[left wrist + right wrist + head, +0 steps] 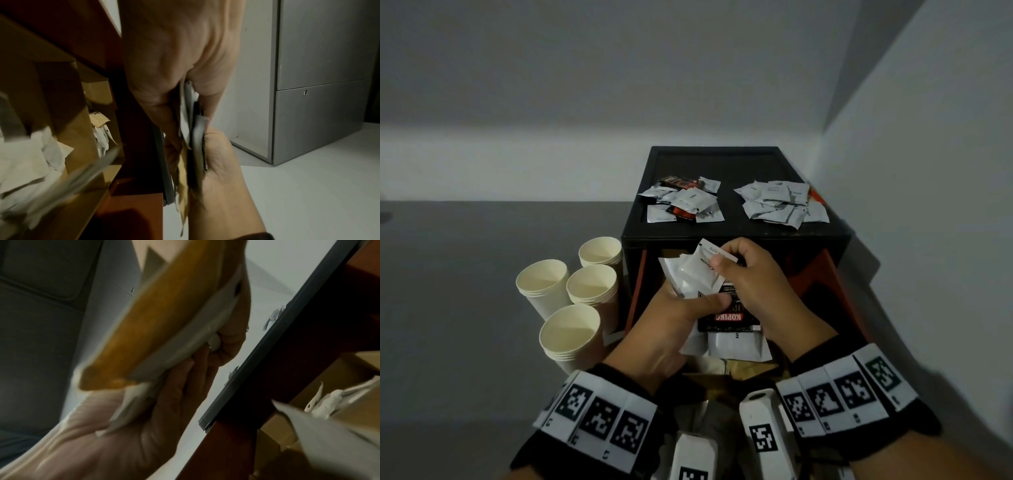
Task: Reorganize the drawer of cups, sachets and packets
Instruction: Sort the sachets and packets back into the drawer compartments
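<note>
While both hands are busy over the open drawer (825,270), four stacks of paper cups (571,298) stand on the grey floor at the far left, close beside the black cabinet (736,236). Next comes the left hand (671,322). Its thumb and fingers are curled around a bunch of sachets (695,274), mostly white ones with a black packet (729,317) among them. To the right of it, the right hand (753,284) pinches the top white sachet of that same bunch between thumb and fingers. Both hands hold the bunch above the drawer, and more white sachets lie down inside it. On top of the cabinet sit two piles: a left pile (683,200) of white sachets mixed with some red and black ones, and a right pile (784,202) that is almost all white. A pale wall (928,171) stands at the far right.
</note>
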Tool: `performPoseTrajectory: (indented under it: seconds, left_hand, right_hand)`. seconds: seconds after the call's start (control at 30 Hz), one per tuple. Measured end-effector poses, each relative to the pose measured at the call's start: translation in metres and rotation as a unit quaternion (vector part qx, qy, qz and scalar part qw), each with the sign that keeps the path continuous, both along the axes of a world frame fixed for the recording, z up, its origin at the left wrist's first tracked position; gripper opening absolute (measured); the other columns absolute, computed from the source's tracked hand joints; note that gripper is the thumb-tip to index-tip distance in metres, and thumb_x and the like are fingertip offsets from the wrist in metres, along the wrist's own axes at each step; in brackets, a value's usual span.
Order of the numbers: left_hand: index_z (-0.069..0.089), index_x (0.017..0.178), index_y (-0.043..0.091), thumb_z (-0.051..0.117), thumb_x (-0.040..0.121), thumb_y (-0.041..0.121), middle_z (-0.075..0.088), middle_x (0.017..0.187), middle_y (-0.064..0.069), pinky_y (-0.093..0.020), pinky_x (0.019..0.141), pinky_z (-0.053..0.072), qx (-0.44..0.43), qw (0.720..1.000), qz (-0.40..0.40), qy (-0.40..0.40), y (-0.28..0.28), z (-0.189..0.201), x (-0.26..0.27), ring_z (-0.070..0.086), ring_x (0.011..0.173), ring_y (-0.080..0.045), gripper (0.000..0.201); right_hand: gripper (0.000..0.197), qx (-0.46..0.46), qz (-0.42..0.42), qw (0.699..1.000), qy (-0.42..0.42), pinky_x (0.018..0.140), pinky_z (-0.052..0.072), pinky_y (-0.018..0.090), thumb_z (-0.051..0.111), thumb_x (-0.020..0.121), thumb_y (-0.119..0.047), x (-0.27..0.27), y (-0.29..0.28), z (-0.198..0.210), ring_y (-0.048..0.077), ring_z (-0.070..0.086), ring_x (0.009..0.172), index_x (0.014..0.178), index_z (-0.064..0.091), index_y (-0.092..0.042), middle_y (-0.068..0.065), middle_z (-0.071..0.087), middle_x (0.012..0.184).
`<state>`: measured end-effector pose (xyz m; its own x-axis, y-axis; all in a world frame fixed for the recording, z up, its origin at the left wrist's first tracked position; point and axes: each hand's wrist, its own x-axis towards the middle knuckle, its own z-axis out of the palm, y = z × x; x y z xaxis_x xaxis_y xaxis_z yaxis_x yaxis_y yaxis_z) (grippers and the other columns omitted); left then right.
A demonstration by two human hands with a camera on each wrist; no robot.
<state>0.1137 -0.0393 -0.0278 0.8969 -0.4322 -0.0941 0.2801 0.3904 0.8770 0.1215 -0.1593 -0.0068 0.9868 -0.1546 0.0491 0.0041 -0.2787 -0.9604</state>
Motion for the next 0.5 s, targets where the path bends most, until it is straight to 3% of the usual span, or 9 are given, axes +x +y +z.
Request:
performPoseTrajectory:
  seconds: [0.17,0.37,0.5]
  left_hand:
    - [0.061,0.108,0.008,0.054,0.079,-0.015,0.071,0.087,-0.011,-0.037,0.068,0.059,0.037,0.999,0.005,-0.016,0.002,0.002,0.0,0.07,0.077,-0.023,0.037]
    - [0.063,0.101,0.011,0.052,0.081,-0.015,0.073,0.088,-0.011,-0.04,0.068,0.058,0.018,1.0,0.019,-0.008,0.009,0.01,0.0,0.07,0.079,-0.026,0.035]
    - [0.062,0.098,0.011,0.05,0.08,-0.015,0.074,0.08,-0.008,-0.038,0.058,0.059,0.002,1.0,0.019,0.002,0.015,0.014,0.004,0.071,0.07,-0.022,0.034]
  right_hand:
    - [0.013,0.07,-0.002,0.997,0.017,0.083,0.051,0.041,0.056,0.092,-0.022,0.0,-0.001,-0.002,0.019,0.062,0.082,0.079,0.06,-0.019,0.003,0.066,0.084]
    - [0.014,0.133,0.017,0.991,0.011,0.071,0.051,0.035,0.055,0.093,-0.014,-0.003,-0.013,0.007,0.018,0.061,0.071,0.079,0.059,-0.013,0.005,0.064,0.077]
    - [0.011,0.122,0.018,0.992,0.003,0.08,0.051,0.044,0.056,0.092,-0.013,-0.004,-0.022,0.01,0.02,0.061,0.076,0.083,0.061,-0.013,0.005,0.065,0.081]
